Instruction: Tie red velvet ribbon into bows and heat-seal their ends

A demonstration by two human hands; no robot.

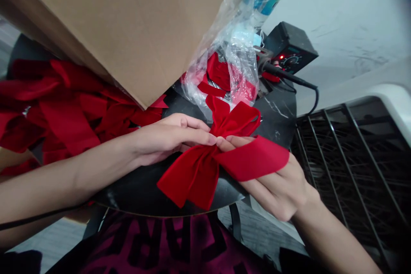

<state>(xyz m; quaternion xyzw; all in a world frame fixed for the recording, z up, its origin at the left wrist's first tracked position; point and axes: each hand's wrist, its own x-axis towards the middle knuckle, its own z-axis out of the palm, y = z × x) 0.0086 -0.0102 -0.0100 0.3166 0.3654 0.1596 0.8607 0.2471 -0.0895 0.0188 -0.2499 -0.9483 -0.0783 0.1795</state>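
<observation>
Red velvet bow held just above black counter. Left hand and right hand clamped on bow's center from both sides; ribbon tail lies across right hand. Risk: slack pinch lets loops slip, center loosen. Lit soldering station nearby: velvet could scorch if iron hot. Cardboard box overhangs; loops could snag. Pile of red bows beside left forearm.

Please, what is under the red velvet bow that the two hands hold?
A round black marble-look tabletop lies under the red velvet bow, and one ribbon tail lies across the right hand. What is beneath the knot cannot be seen.
</observation>
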